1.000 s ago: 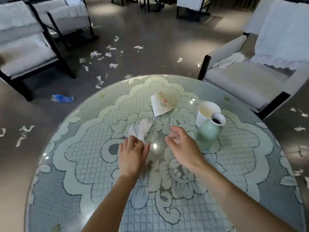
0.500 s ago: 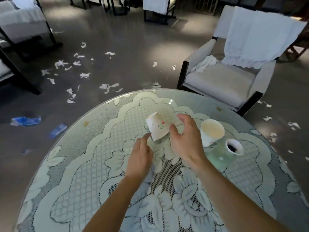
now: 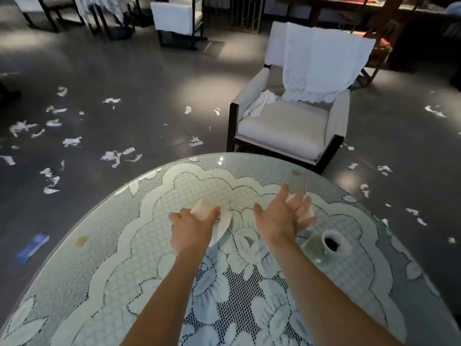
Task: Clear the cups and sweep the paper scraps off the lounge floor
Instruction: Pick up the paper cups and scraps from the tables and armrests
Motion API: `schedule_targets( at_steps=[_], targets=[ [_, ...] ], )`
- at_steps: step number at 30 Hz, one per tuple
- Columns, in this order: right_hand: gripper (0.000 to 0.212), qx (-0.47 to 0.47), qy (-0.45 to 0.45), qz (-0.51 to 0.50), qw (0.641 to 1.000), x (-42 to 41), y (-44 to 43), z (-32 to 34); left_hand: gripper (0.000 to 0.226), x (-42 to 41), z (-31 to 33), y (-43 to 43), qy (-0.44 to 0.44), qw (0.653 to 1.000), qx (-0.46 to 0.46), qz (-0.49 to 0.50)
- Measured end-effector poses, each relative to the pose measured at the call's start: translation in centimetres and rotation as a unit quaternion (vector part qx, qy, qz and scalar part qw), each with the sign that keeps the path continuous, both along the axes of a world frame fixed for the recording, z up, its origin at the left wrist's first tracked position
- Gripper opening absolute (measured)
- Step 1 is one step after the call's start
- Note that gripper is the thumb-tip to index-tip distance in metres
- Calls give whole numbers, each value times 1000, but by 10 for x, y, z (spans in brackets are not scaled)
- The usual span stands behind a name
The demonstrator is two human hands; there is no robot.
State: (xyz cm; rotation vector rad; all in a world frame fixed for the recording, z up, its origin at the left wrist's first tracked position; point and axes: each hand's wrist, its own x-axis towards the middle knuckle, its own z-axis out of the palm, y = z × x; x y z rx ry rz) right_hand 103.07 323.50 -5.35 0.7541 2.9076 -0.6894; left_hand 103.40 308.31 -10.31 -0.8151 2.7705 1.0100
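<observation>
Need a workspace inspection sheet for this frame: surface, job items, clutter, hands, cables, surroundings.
Surface: round lace-patterned glass-topped table.
Job's things: tipped white paper cup; second white paper cup; torn white paper scraps strewn on grey floor.
Clutter: pale green ceramic vase on table; blue wrapper on floor.
Hands: left hand grips tipped cup; right hand fingers round second cup.
Cables: nothing seen.
Surroundings: white armchair with draped white lace throw.

paper cups (image 3: 202, 211) gripped, scraps (image 3: 111, 156) strewn on floor (image 3: 149, 71)
</observation>
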Motion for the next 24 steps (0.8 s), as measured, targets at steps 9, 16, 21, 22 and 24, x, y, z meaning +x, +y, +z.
schedule_targets(
  at_steps=[9,16,21,22,24],
  targets=[
    [75,-36,89,40,995,0,-10,-9,66,18,2,-18,130,979,149,45],
    [77,-187,84,100,974,21,-33,10,67,45,21,-43,184,946,258,73],
    [80,-208,139,156,955,32,-38,58,68,56,57,-54,212,927,303,58],
    [80,-208,155,161,952,34,-35,71,66,57,66,-51,215,924,310,58],
    [80,-200,186,166,948,42,-25,99,66,60,86,-37,222,917,327,50]
  ],
)
